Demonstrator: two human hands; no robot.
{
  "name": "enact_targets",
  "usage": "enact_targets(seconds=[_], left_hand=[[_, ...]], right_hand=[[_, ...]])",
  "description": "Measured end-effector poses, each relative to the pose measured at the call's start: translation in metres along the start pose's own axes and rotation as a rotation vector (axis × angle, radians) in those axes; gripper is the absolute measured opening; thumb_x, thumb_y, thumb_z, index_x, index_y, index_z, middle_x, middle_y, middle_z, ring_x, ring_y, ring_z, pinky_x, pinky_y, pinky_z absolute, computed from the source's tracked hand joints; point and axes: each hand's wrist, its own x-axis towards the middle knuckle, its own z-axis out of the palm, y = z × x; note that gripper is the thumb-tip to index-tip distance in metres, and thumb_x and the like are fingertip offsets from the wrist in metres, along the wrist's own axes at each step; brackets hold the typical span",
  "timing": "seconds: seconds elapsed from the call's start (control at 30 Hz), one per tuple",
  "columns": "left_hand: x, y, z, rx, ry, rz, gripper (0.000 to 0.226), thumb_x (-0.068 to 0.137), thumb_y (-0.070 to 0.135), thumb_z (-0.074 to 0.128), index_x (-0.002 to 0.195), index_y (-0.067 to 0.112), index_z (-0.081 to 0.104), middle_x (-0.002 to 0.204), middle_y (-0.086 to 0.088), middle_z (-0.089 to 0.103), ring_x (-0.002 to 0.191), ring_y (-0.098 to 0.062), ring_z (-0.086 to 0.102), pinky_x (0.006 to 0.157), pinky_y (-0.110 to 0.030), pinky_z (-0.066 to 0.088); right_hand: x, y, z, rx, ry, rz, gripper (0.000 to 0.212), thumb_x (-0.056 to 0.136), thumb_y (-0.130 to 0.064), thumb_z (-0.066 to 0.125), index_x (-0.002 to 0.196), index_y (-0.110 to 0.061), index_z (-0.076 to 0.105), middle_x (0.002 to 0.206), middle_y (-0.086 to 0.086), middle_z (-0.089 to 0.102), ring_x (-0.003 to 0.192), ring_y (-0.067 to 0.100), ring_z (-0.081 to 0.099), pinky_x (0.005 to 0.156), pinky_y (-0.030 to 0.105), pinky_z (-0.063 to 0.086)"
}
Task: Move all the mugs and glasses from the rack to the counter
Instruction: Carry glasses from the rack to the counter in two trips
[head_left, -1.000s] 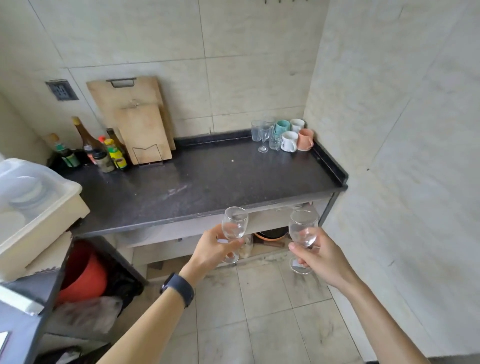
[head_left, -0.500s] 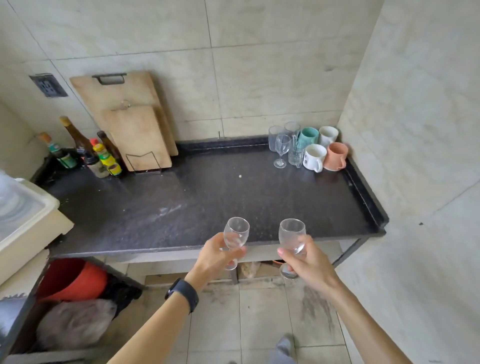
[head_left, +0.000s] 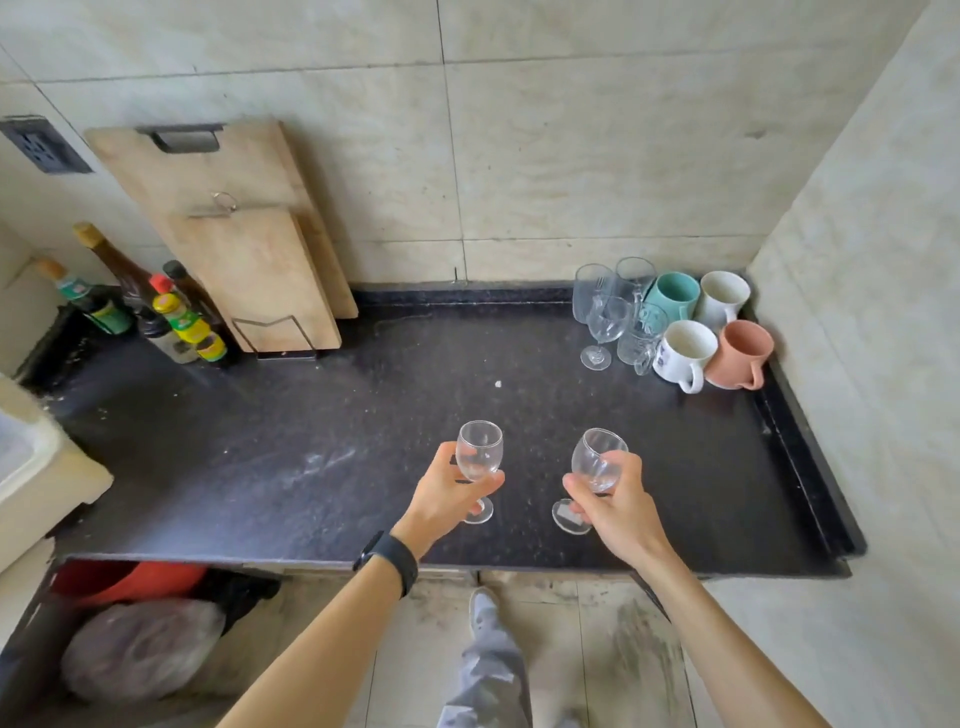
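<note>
Wine glasses, one per hand, are over the front of the counter (head_left: 363, 415). Left hand (head_left: 447, 499) grasps the upright glass (head_left: 479, 451) by bowl & stem. Right hand (head_left: 618, 499) grips the tilted glass (head_left: 596, 462) at its bowl. Risk: tilted foot lands on its edge & tips, or clinks the mugs and glasses (head_left: 670, 322) at back right, since that corner's crowded.

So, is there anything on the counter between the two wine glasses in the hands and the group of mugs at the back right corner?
Nothing visible. The dark counter is bare between the wine glasses held by the left hand and right hand and the mugs, apart from a small white crumb.
</note>
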Motion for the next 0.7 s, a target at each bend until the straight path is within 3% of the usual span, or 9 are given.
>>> enact_targets(seconds=[0.13, 0.2, 0.4, 0.53, 0.6, 0.7], left_hand=[[0.060, 0.018, -0.012, 0.012, -0.040, -0.017, 0.042, 0.079, 0.038, 0.079, 0.110, 0.029, 0.052, 0.104, 0.000, 0.069, 0.072, -0.012, 0.068, 0.068, -0.028, 0.057], [0.090, 0.029, -0.017, 0.033, -0.054, -0.014, 0.045, 0.076, 0.038, 0.080, 0.110, 0.029, 0.052, 0.106, 0.002, 0.069, 0.079, -0.014, 0.069, 0.069, -0.029, 0.057], [0.177, 0.066, -0.025, 0.186, -0.035, 0.069, 0.056, 0.069, 0.045, 0.081, 0.114, 0.021, 0.060, 0.113, -0.002, 0.066, 0.096, -0.016, 0.066, 0.078, -0.028, 0.053], [0.233, 0.087, -0.024, 0.236, -0.003, 0.099, 0.067, 0.064, 0.051, 0.076, 0.121, 0.021, 0.057, 0.116, -0.002, 0.064, 0.098, -0.018, 0.066, 0.079, -0.030, 0.054], [0.254, 0.099, -0.024, 0.207, 0.028, 0.123, 0.064, 0.071, 0.041, 0.078, 0.126, 0.026, 0.049, 0.119, 0.001, 0.059, 0.100, -0.019, 0.064, 0.082, -0.034, 0.055], [0.290, 0.110, -0.022, 0.173, 0.057, 0.139, 0.065, 0.076, 0.028, 0.077, 0.129, 0.032, 0.041, 0.120, 0.001, 0.056, 0.101, -0.021, 0.061, 0.078, -0.031, 0.051]], right_hand=[[0.052, -0.016, 0.012, -0.036, -0.005, 0.077, 0.056, 0.081, -0.057, 0.067, 0.120, -0.032, 0.035, 0.103, 0.005, 0.073, 0.093, 0.016, 0.070, 0.076, 0.029, 0.046], [0.074, -0.030, 0.017, -0.069, -0.031, 0.092, 0.058, 0.082, -0.056, 0.067, 0.124, -0.030, 0.037, 0.104, 0.003, 0.072, 0.096, 0.014, 0.068, 0.074, 0.027, 0.045], [0.147, -0.073, 0.031, -0.101, -0.009, 0.007, 0.059, 0.084, -0.036, 0.077, 0.131, -0.021, 0.045, 0.125, -0.004, 0.056, 0.106, 0.018, 0.062, 0.085, 0.026, 0.041], [0.207, -0.099, 0.036, -0.088, 0.039, -0.034, 0.065, 0.083, -0.030, 0.077, 0.137, -0.022, 0.041, 0.125, -0.005, 0.057, 0.102, 0.017, 0.063, 0.077, 0.023, 0.042], [0.238, -0.111, 0.037, -0.083, 0.067, -0.053, 0.069, 0.083, -0.031, 0.077, 0.139, -0.026, 0.036, 0.123, -0.006, 0.057, 0.098, 0.018, 0.065, 0.071, 0.023, 0.044], [0.285, -0.121, 0.039, -0.095, 0.102, -0.078, 0.068, 0.084, -0.036, 0.074, 0.138, -0.027, 0.034, 0.125, -0.005, 0.057, 0.104, 0.021, 0.064, 0.080, 0.029, 0.041]])
